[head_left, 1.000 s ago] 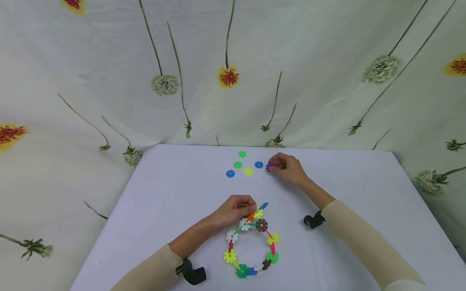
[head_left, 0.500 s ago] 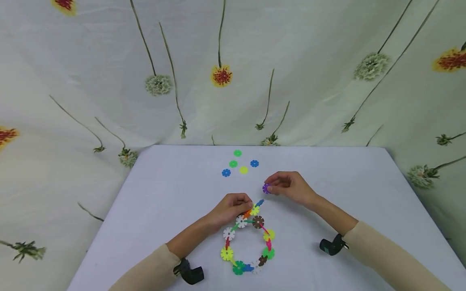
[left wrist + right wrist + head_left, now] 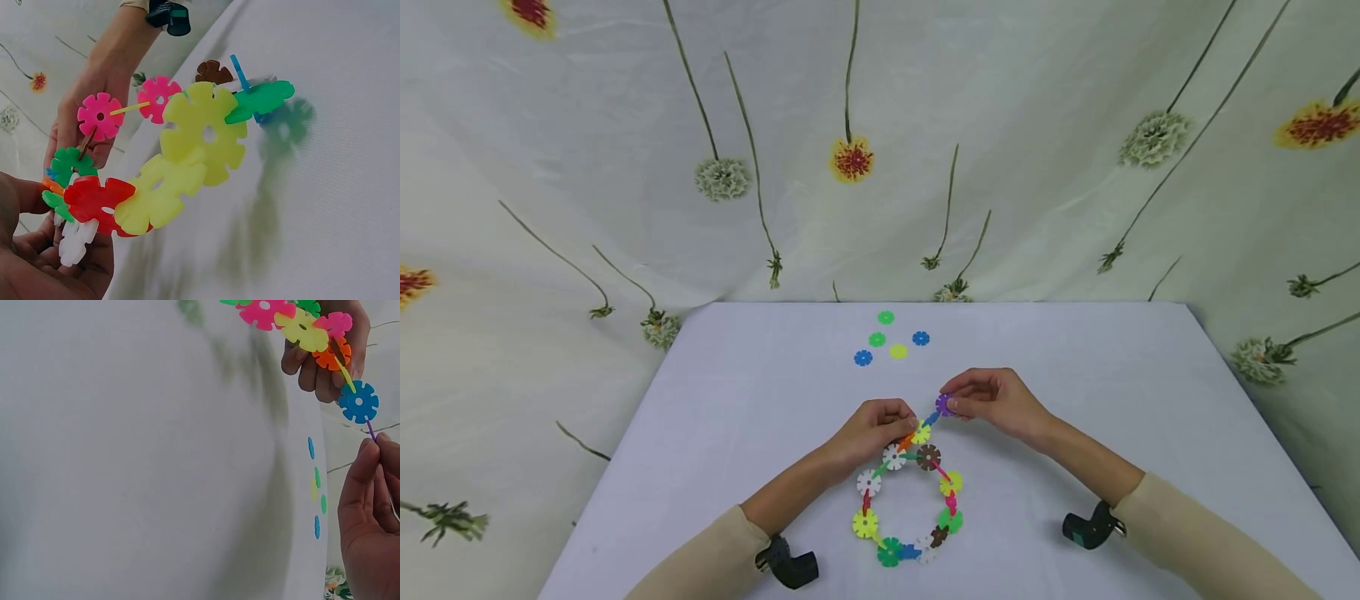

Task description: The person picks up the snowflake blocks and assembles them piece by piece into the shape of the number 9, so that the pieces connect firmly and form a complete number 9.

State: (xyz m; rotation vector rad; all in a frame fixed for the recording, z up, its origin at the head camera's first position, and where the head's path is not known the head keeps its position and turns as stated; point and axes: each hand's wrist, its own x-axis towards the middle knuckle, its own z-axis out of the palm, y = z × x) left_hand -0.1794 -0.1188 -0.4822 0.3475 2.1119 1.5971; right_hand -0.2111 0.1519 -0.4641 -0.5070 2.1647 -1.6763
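Observation:
A ring of linked, notched plastic discs point(image 3: 865, 523) in many colours hangs from my left hand point(image 3: 872, 433), whose fingers pinch it near the orange disc point(image 3: 906, 442). Past that grip a short tail runs up and right: a yellow disc point(image 3: 921, 432), then a blue disc point(image 3: 359, 402). Thumb and fingers of my right hand point(image 3: 996, 406) pinch a purple disc point(image 3: 944, 405). In the right wrist view, the purple disc shows edge-on, its edge right at the blue disc's rim. The left wrist view shows the ring close up, with a red disc point(image 3: 94, 203) by the left fingers.
On the white table point(image 3: 760, 375), several loose discs lie toward the back: blue discs point(image 3: 863, 357) at left and right, green discs point(image 3: 877, 339) and a yellow disc point(image 3: 898, 352). A flower-printed cloth point(image 3: 1037, 167) hangs behind the far edge.
My right hand has brought the purple disc from the loose discs toward me and down to the blue disc at the tail's end. My left hand keeps its grip.

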